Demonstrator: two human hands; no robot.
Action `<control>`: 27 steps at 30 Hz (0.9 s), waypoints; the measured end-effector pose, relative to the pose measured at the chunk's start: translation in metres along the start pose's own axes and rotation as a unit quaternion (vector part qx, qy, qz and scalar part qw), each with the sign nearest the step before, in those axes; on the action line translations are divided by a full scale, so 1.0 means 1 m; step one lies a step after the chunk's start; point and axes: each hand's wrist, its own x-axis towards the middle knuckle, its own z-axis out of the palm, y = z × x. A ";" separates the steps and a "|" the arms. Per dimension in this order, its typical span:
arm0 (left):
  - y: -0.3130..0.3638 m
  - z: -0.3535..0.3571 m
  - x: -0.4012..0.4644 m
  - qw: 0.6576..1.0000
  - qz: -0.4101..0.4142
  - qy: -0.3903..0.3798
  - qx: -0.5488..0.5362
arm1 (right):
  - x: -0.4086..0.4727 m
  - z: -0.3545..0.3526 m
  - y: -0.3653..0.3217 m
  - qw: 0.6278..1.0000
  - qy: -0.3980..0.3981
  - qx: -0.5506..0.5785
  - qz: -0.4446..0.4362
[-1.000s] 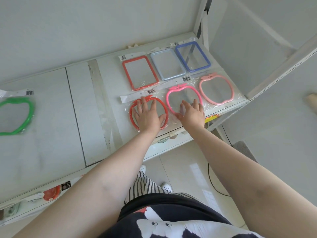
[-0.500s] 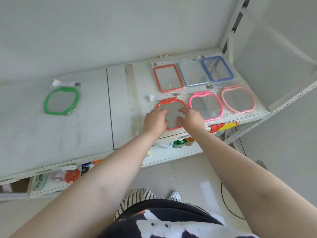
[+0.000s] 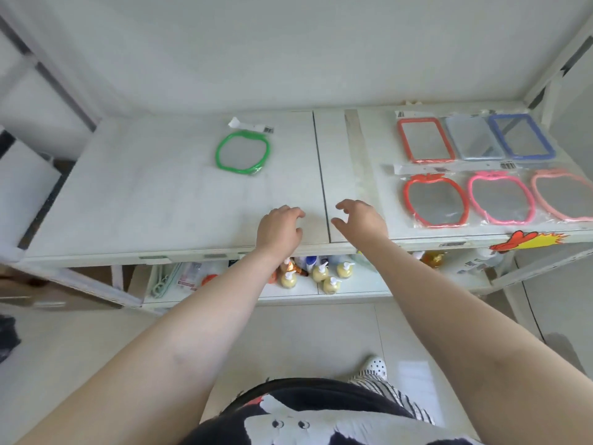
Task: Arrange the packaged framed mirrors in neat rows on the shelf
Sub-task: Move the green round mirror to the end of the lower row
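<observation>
The person is standing in front of a white shelf with both bare arms reaching out over its front edge. The left hand is hovering over the shelf top with its fingers loosely curled and grasping nothing. The right hand is hanging just beside it, across the seam between the two shelf boards, with relaxed fingers bent and nothing in its grip. Off to the right, six packaged mirrors are lying flat in two rows of three. In the back row a red rectangular mirror is sitting beside a pale blue mirror and a dark blue mirror. In the front row a red apple-shaped mirror is lying next to a bright pink mirror, and a pale pink mirror is running off the right edge of view. A green apple-shaped mirror is lying alone on the left board, well apart from the rows and from both hands, with its barcode tag pointing toward the wall. On the lower shelf, pump bottles are standing in a cluster behind the left forearm.
</observation>
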 end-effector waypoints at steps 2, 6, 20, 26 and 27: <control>-0.039 -0.013 -0.016 1.000 -0.007 0.001 0.005 | -0.010 0.022 -0.035 1.000 -0.008 -0.002 -0.005; -0.100 -0.039 -0.039 1.000 -0.015 0.001 0.009 | -0.026 0.053 -0.095 0.999 -0.027 -0.018 -0.022; -0.185 -0.060 -0.036 0.993 -0.115 0.022 -0.006 | -0.004 0.108 -0.173 0.993 -0.079 -0.034 -0.082; -0.205 -0.075 -0.007 0.990 -0.134 0.034 -0.004 | 0.037 0.108 -0.192 0.992 -0.070 -0.033 -0.095; -0.209 -0.077 0.000 0.990 -0.134 0.033 -0.003 | 0.043 0.107 -0.195 0.993 -0.070 -0.036 -0.093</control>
